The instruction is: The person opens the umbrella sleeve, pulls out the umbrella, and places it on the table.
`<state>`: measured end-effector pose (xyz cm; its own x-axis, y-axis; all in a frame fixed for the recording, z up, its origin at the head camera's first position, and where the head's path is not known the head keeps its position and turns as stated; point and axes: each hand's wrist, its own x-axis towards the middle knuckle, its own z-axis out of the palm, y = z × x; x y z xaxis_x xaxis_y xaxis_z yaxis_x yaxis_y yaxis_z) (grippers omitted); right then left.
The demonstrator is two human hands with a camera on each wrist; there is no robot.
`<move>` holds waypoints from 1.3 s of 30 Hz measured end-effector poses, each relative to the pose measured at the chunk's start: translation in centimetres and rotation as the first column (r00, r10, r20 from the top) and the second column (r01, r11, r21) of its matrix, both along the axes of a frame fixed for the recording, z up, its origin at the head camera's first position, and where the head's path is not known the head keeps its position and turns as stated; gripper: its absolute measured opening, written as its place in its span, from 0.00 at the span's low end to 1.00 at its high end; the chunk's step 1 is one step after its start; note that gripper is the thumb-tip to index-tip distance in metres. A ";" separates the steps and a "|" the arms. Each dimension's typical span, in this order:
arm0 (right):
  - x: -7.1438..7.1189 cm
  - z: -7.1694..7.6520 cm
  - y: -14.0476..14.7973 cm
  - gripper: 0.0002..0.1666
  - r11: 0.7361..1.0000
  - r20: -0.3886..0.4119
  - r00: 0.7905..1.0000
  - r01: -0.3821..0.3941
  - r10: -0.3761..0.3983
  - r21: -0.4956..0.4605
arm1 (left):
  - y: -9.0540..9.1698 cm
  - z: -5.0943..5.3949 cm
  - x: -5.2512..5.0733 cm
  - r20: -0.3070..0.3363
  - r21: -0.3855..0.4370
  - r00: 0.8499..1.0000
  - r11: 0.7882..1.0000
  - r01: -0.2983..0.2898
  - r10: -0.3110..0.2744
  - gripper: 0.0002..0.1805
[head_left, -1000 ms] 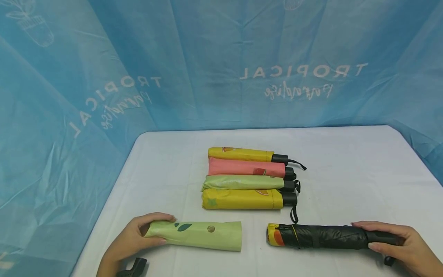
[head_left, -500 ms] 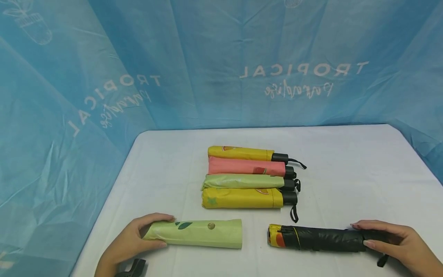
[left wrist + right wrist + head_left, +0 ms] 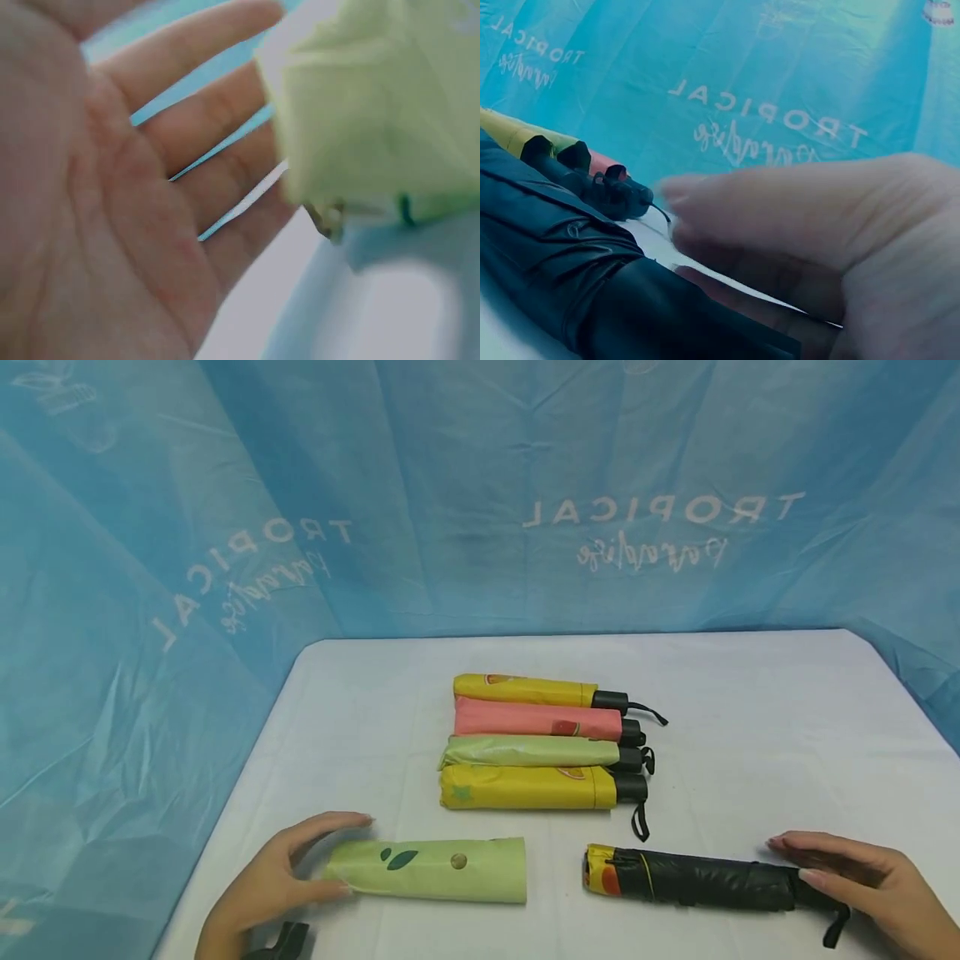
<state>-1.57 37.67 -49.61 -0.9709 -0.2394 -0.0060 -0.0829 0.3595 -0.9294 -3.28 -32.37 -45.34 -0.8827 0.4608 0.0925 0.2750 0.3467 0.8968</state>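
A light green umbrella sleeve (image 3: 438,870) with a leaf print lies near the front of the table. My left hand (image 3: 288,868) stands at its left end, thumb and fingers spread wide around it. In the left wrist view, the fingers of the left hand (image 3: 217,120) are extended beside the green end. To the right lies a folded umbrella (image 3: 705,878), black outside with a yellow and orange tip. Its black handle (image 3: 675,315) passes below my right hand (image 3: 862,877). That hand's fingers are loosely bent over the handle, with a gap showing in the right wrist view.
Behind the hands several folded umbrellas lie side by side: yellow (image 3: 525,787), green (image 3: 532,752), pink (image 3: 517,717) and another yellow (image 3: 525,690). Their black handles point right. A blue printed curtain (image 3: 450,568) hangs behind the white table (image 3: 360,718).
My left hand has spread its fingers and come away from the green sleeve. My right hand has loosened from the umbrella's handle, whose end has swung slightly toward the front.
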 end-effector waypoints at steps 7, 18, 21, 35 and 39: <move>-0.8 1.3 -0.6 0.21 0.996 -0.006 0.997 0.072 -0.073 -0.060 | 0.4 2.7 -1.2 -0.243 0.198 0.968 0.974 0.115 -0.065 0.39; -3.9 7.8 -5.1 0.22 0.977 -0.250 0.964 0.036 -0.089 -0.212 | 5.7 9.3 -5.4 -0.411 0.171 0.912 0.981 0.092 -0.014 0.29; -5.5 9.5 -8.0 0.23 1.000 -0.330 0.944 0.020 -0.019 -0.003 | 7.9 9.8 -6.3 -0.417 0.056 0.908 0.996 0.076 -0.046 0.28; -10.0 7.1 -15.4 0.19 0.948 -0.345 0.900 -0.181 0.267 0.261 | 12.5 5.6 -9.9 -0.168 -0.005 0.948 0.962 0.272 -0.269 0.24; -10.5 5.9 -15.6 0.18 0.948 -0.318 0.907 -0.205 0.277 0.243 | 12.1 4.1 -10.5 -0.134 -0.001 0.959 0.968 0.252 -0.250 0.25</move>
